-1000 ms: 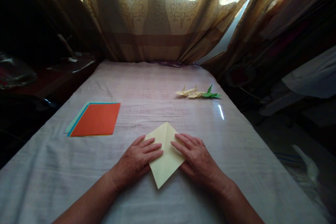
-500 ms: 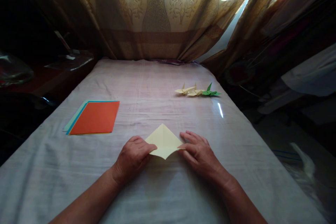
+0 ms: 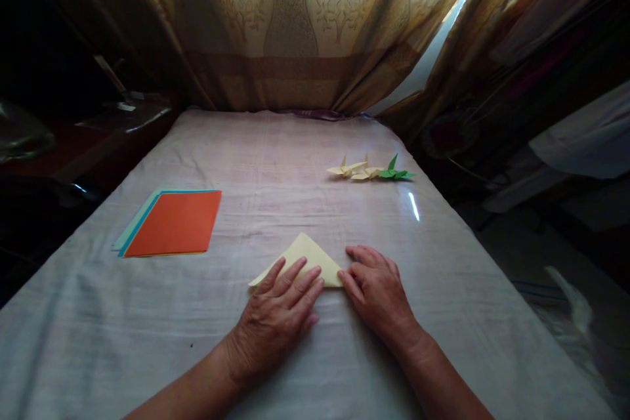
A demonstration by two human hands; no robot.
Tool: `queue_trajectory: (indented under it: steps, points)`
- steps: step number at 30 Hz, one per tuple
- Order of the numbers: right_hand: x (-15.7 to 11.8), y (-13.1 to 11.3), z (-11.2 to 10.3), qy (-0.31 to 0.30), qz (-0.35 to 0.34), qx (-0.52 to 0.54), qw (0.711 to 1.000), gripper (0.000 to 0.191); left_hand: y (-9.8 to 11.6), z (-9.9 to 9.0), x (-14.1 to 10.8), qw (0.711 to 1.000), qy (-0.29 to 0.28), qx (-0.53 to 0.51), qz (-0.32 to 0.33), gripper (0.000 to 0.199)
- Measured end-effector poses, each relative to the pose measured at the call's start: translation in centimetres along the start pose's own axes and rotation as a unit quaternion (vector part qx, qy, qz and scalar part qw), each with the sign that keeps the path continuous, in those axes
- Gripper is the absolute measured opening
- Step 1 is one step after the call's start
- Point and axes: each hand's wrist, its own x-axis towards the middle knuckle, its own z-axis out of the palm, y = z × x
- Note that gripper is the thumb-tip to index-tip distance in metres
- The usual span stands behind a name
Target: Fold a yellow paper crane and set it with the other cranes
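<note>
A pale yellow sheet of origami paper [image 3: 301, 251] lies on the bed in front of me, folded into a triangle with its point facing away. My left hand [image 3: 278, 312] rests flat over the near folded edge, fingers stretched out and slightly apart. At the paper's right corner, my right hand [image 3: 377, 285] pinches the tip between thumb and fingers, the other fingers loosely curled. Part of the near edge is hidden under my left hand.
A stack of coloured square papers [image 3: 172, 223], orange on top, lies to the left. Further back on the right stand folded paper cranes, cream [image 3: 347, 170] and green [image 3: 395, 174]. A patterned curtain [image 3: 290, 33] hangs beyond the sheet-covered bed [image 3: 275, 144].
The paper's near point has been folded in, so the diamond shape is now a triangle. My left hand has moved from the left corner onto the near edge and flattened out.
</note>
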Motion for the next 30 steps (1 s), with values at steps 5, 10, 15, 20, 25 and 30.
queue_trajectory:
  steps: [5, 10, 15, 20, 25, 30]
  points:
    - [-0.03, 0.06, 0.06, 0.000, 0.003, -0.003, 1.000, 0.025, 0.30, 0.74, -0.10, 0.995, -0.093, -0.029, 0.007, 0.060]
    - [-0.05, 0.09, 0.14, 0.005, 0.006, 0.006, 1.000, 0.025, -0.27, 0.92, -0.12, 0.990, -0.130, -0.062, -0.006, 0.064]
    - [-0.06, 0.09, 0.12, 0.007, 0.005, 0.006, 1.000, 0.025, -0.31, 0.72, 0.07, 0.984, -0.146, -0.099, -0.011, 0.068]
    - [-0.08, 0.05, 0.14, 0.008, 0.003, 0.007, 1.000, 0.025, -0.33, 0.53, 0.21, 0.980, -0.158, -0.119, -0.024, 0.071]
    - [-0.06, 0.02, 0.19, 0.014, 0.002, 0.006, 1.000, 0.025, -0.40, 0.54, 0.29, 0.978, -0.155, -0.136, -0.026, 0.074]
    - [0.00, -0.05, 0.11, 0.001, 0.009, 0.001, 1.000, 0.024, -0.41, 0.52, 0.34, 0.976, -0.165, -0.140, -0.029, 0.075]
